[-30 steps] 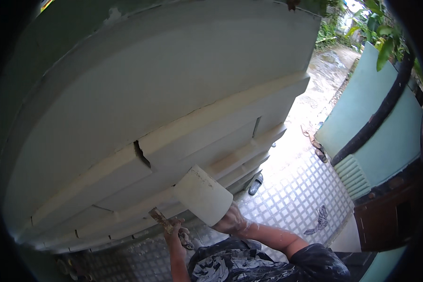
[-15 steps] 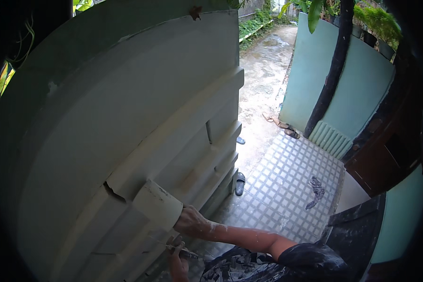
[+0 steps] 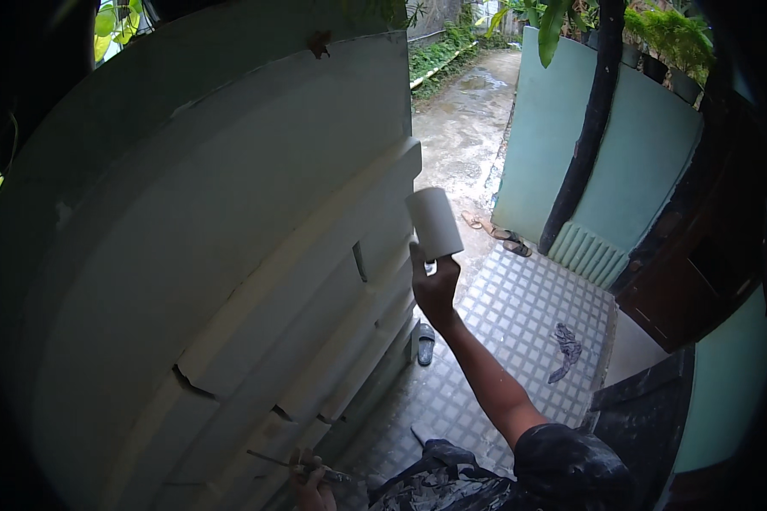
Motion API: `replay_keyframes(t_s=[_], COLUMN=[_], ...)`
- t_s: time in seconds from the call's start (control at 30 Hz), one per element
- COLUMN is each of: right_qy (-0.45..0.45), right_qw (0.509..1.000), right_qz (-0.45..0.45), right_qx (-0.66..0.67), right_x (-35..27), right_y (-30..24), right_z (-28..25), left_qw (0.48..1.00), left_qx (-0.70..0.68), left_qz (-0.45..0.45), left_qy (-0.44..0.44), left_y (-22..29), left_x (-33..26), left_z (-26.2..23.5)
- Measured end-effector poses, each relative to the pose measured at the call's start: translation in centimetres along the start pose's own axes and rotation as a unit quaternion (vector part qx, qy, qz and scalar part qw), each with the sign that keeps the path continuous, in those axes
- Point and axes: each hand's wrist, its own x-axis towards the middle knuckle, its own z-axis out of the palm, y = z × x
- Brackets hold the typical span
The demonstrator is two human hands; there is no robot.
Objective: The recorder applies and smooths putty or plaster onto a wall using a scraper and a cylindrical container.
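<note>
Head view: your right hand (image 3: 435, 288) grips the handle of a white paint roller (image 3: 435, 223), raised at twelve o'clock of that hand beside the pale green wall (image 3: 230, 255), while your left hand (image 3: 311, 483), at six o'clock, clasps a thin stick (image 3: 281, 462).

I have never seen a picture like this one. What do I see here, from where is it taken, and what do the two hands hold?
A camera worn on a person's head looks down; its wide lens bends straight edges. The right hand holds up a pale paint roller near a large pale green wall with stepped mouldings. The left hand, at the bottom edge, grips a thin tool; I cannot tell what kind. Below lies a tiled floor with a dark sandal and a rag.
</note>
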Motion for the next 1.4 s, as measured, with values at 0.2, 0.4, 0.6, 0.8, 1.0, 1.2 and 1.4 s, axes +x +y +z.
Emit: replay_keyframes(t_s=[0.2, 0.4, 0.6, 0.8, 1.0, 1.2, 1.4], right_qy=[-0.03, -0.027, -0.06, 0.042, 0.017, -0.026, -0.069], right_qw=[0.994, 0.998, 0.97, 0.989, 0.999, 0.996, 0.995], right_qz=[-0.098, 0.048, 0.223, 0.134, 0.021, -0.067, -0.07], right_qx=[-0.022, -0.028, -0.072, -0.046, 0.039, 0.043, 0.0], right_x=[10.6, 8.4, 5.8, 6.0, 5.9, 4.8, 3.8], right_y=[6.4, 10.4, 10.7, 5.3, 0.8, -0.1, -1.7], right_z=[3.0, 3.9, 3.0, 3.0, 3.8, 4.7, 4.3], left_qw=[0.981, 0.97, 0.977, 0.98, 0.983, 0.989, 0.993], left_qx=[0.184, 0.235, 0.198, 0.189, 0.159, 0.119, 0.068], left_qz=[-0.051, 0.051, 0.073, 0.054, 0.092, 0.082, 0.095], left_qy=[-0.015, -0.03, -0.028, 0.026, 0.004, 0.02, -0.023], left_y=[1.4, -0.3, -0.5, 1.5, 1.3, 1.5, 1.5], left_x=[-2.3, -1.3, -1.2, -2.3, -2.6, -3.3, -3.2], left_z=[4.5, 3.9, 3.4, 6.6, 6.7, 6.4, 5.2])
